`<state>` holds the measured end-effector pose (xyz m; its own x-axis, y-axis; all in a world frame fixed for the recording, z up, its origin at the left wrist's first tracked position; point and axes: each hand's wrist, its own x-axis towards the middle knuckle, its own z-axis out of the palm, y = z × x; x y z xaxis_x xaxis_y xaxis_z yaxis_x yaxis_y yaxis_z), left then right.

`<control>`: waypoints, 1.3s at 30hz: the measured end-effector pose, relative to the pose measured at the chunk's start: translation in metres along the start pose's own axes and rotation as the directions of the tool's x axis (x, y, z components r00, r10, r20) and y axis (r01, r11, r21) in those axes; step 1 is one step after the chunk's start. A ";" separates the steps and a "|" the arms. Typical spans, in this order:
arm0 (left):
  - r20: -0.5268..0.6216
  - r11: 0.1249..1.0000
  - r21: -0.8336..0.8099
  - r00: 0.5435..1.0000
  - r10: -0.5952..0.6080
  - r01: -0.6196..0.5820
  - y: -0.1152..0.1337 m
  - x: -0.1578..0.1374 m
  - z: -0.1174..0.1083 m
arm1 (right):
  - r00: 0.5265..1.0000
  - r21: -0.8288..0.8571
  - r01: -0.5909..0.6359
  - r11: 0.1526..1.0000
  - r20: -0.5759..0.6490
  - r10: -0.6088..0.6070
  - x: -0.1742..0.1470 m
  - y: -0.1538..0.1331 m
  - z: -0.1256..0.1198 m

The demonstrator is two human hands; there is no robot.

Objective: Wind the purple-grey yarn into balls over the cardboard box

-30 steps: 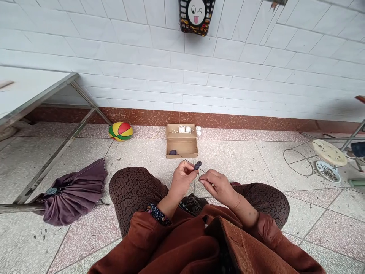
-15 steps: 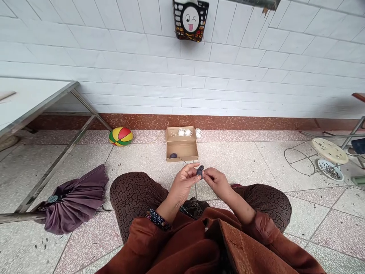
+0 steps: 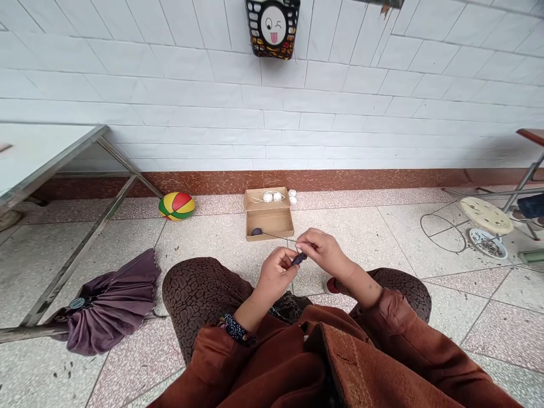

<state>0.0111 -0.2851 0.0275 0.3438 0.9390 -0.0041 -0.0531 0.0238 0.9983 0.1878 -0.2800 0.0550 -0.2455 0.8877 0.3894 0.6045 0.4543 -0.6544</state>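
My left hand (image 3: 277,272) is closed round a small dark purple bundle of yarn (image 3: 299,259), pinching it between thumb and fingers. Just above and to the right, my right hand (image 3: 323,249) is closed in a pinch at the dark yarn by the bundle's far end. A thin dark strand (image 3: 278,235) runs from there to a dark purple yarn ball (image 3: 256,232) in the near part of an open cardboard box (image 3: 270,220). White yarn balls (image 3: 272,196) lie in the box's far part, and more white balls (image 3: 292,196) sit just beside it.
A striped ball (image 3: 177,205) lies by the wall, near a metal-framed table (image 3: 80,148). A folded purple umbrella (image 3: 113,303) rests at left. On the right are a round stool (image 3: 487,215) and a dish (image 3: 488,243). A black basket (image 3: 273,28) hangs on the wall.
My right hand has moved up and away from me, above the bundle. The bundle has tipped from upright to slanting. The strand now leads toward my right fingertips. The view has shifted slightly.
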 end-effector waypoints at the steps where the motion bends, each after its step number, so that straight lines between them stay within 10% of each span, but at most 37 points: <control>1: 0.045 0.999 -0.043 0.999 -0.025 0.027 0.000 -0.001 0.000 | 0.999 0.020 -0.034 0.999 -0.038 0.035 0.001 0.007 0.004; 10: -0.047 0.940 -0.327 0.991 -0.124 0.102 -0.009 0.002 0.000 | 0.997 0.049 -0.079 0.996 0.018 0.078 -0.049 0.012 0.036; 21: -0.054 0.984 0.145 0.992 0.115 -0.106 -0.002 0.008 -0.006 | 0.983 -0.019 0.141 0.990 0.119 -0.137 0.009 -0.005 -0.015; 31: -0.163 0.966 -0.260 0.986 -0.035 -0.009 -0.005 0.008 -0.007 | 0.994 0.065 -0.029 0.997 0.105 0.022 -0.022 0.016 0.040; 39: -0.188 0.992 0.107 0.978 0.089 -0.069 -0.011 0.012 -0.011 | 0.984 0.039 0.103 0.994 0.144 -0.108 -0.026 -0.021 0.001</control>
<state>0.0059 -0.2706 0.0155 0.1548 0.9852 0.0734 0.0242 -0.0781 0.9967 0.1804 -0.3131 0.0577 -0.4157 0.8351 0.3603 0.5458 0.5459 -0.6357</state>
